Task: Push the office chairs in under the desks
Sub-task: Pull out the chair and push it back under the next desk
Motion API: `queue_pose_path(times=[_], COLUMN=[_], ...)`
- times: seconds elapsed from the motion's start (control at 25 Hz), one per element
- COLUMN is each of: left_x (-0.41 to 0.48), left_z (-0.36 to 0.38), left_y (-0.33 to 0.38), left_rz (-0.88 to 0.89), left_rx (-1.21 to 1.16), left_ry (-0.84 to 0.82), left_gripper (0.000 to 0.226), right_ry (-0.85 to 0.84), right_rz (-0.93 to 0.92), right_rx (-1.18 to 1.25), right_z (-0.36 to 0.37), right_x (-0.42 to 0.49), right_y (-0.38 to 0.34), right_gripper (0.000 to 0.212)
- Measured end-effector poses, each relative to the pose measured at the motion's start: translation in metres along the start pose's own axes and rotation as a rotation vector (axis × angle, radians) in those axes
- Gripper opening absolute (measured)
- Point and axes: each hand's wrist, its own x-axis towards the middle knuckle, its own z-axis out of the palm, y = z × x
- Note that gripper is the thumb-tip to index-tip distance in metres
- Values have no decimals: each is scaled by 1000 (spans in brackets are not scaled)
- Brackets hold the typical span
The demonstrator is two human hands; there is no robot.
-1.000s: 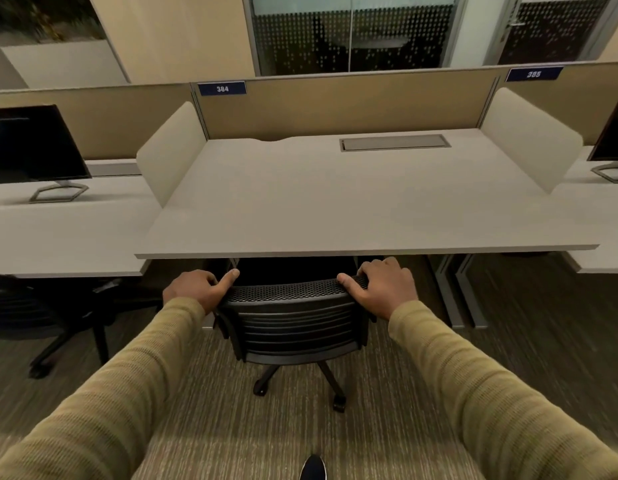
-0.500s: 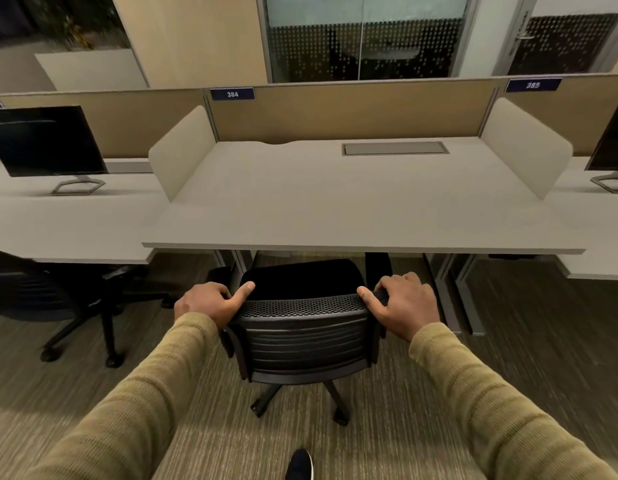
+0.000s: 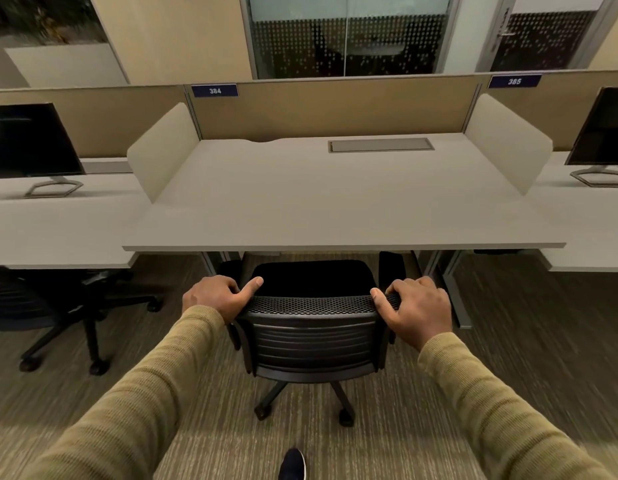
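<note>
A black office chair (image 3: 312, 341) with a mesh-topped backrest stands in front of a pale grey desk (image 3: 335, 209) labelled 384. Its seat front sits just at the desk's front edge, and the armrests reach under the top. My left hand (image 3: 216, 296) grips the backrest's top left corner, thumb along the mesh. My right hand (image 3: 416, 310) grips the top right corner the same way. The chair's wheeled base shows below the backrest on the carpet.
A second black chair (image 3: 58, 306) stands at the left desk (image 3: 58, 230), partly under it. Monitors (image 3: 27, 143) sit on the left and right desks. Metal desk legs (image 3: 453, 289) flank the chair's right. Side screens (image 3: 162, 150) border the desk. My shoe (image 3: 292, 464) is on the carpet.
The chair now shows more of its seat clear of the desk edge than a second ago, and the desk looks farther away. Both hands have kept their grip on the backrest.
</note>
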Motion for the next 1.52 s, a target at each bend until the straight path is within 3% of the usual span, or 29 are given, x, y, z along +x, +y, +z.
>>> queue_pose_path(times=[0.68, 1.2, 1.52], left_x=[83, 151, 189], left_z=[20, 34, 36], left_y=[76, 108, 114], left_rz=[60, 69, 71], left_rx=[-15, -13, -2], left_ry=[-90, -27, -22], left_gripper=[91, 84, 82], right_ry=[-49, -64, -55], right_rz=[95, 54, 72], right_rx=[-60, -153, -163], right_z=[11, 28, 41], right_x=[93, 166, 194], right_y=[68, 96, 100], right_gripper=[59, 68, 61])
